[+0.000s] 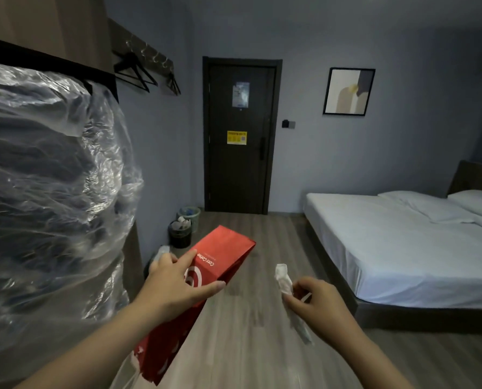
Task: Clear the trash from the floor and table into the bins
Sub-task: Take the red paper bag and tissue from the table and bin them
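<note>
Red paper bag (223, 255): held low over the wood floor (251, 327), tilted, white "Cotti Coffee" print facing up, torn end near the bottom edge of view.
Left hand (175, 287): grips the bag from above, thumb and forefinger spread across the printed face; remaining fingers (164, 262) curled round a small pale scrap (161, 251).
Right hand (315, 301): fingers (298, 286) curled, pinching a crumpled white tissue (283, 279); pale strip (301, 329) hanging below the hand.
Bins: black bin (180, 234) and pale mesh bin (189, 216), side by side against the left wall, near the dark door (239, 136), both holding trash, well ahead of the hands.
Left side: bulk wrapped in clear plastic (51, 178).
Right side: bed (402, 242) under a white sheet.
</note>
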The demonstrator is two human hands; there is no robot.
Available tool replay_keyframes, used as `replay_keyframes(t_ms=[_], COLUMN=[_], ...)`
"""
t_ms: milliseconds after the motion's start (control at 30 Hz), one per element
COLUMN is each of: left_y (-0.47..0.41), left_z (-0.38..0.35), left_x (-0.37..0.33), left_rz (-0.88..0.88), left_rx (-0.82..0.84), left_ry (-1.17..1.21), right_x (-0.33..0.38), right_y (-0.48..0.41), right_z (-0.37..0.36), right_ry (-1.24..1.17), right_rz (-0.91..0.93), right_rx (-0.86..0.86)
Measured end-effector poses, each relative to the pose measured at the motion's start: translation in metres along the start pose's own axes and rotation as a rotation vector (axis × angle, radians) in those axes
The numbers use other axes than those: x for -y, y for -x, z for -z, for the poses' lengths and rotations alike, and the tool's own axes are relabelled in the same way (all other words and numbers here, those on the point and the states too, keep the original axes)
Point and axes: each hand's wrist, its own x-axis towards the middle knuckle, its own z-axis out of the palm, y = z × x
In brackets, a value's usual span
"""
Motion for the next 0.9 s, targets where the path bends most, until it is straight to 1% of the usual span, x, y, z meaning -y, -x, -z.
replay_keyframes(t_ms=[200,300,433,567,733,900], left_y=[-0.1,-0.153,-0.215,-0.278,-0.346,-0.429], left_z=[-0.041,-0.067,-0.093,-0.105,-0.127,-0.151], left_x=[-0.013,-0.026,-0.044,-0.055,-0.05,-0.03], left_rz=[0.026,0.026,0.093,0.17,0.225,0.268], left_rx=[0.033,0.019,0.051,0.007,0.021,0.033], left_ry=[-0.016,-0.051,-0.067,-0.125,-0.159,-0.171], right_x=[-0.041,-0.074,-0.107,-0.123,-0.146,-0.162], right_y=[-0.103,-0.164,-0.246,-0.324,-0.399,-0.488], right_z=[-0.008,-0.008,-0.006,-0.006,-0.029,-0.059], right_ry=[-0.014,-0.036,-0.054,-0.046,-0.063,-0.069], right_rz=[-0.011,0.002,0.008,0.043,0.054,0.054], right_rx=[0.018,0.025,0.073,0.116,0.143,0.165])
